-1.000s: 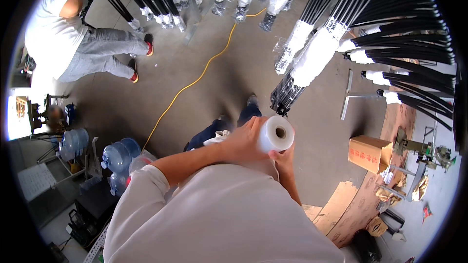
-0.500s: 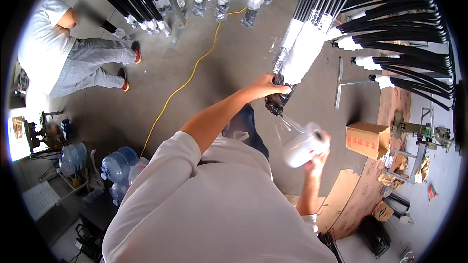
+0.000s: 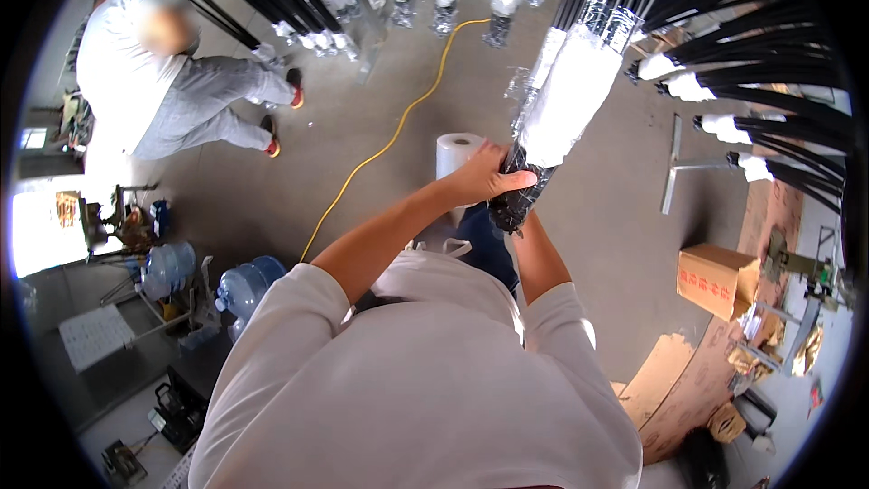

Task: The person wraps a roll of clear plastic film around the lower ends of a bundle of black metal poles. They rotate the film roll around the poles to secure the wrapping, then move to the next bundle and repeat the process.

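One film roll [image 3: 455, 156] just behind left hand [image 3: 482, 177], touching.

A roll of white stretch film [image 3: 455, 156] held against a bundle of black rods [image 3: 568, 91].

The bundle slants up and away, its middle already sheathed in cloudy white film, its dark lower end bare. The roll stands upright just left of that end, partly hidden.

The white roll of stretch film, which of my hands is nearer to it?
Left. The left hand grips the white roll of stretch film; the right hand is hidden beneath the black plastic-wrapped rod bundle, so its distance is unclear.
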A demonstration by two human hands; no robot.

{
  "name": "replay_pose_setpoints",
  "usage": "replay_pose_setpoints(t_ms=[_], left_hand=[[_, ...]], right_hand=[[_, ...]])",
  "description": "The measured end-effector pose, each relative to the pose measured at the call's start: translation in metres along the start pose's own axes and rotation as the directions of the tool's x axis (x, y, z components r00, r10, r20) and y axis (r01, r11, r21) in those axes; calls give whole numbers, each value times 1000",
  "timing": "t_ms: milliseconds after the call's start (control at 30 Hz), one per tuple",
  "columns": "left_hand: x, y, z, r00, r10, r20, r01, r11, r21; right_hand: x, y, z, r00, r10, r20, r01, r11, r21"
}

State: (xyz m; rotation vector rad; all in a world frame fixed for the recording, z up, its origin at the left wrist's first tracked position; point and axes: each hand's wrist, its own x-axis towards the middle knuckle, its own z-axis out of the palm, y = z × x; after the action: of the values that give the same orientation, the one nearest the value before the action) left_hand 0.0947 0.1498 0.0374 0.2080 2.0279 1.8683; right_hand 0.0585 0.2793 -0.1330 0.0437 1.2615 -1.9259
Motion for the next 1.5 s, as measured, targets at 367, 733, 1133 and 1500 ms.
replay_pose_setpoints(t_ms=[367,733,1133,1500], left_hand=[[-52,-14,-25,858,239,-454,165,709,686],[-79,-110,4,891,-70,-448,-219,797,-562],[-156,-91,27,967,-17,-254,-73,938,-339],[-144,-5,41,993,110,-45,-119,900,-419]], right_hand=[[-2,-77,75,866,56,496,-132,984,120],[-9,-93,99,825,360,434,-300,932,-203],[2,-75,81,783,354,512,-358,929,-94],[-126,-105,2,813,-224,-537,100,963,-251]])
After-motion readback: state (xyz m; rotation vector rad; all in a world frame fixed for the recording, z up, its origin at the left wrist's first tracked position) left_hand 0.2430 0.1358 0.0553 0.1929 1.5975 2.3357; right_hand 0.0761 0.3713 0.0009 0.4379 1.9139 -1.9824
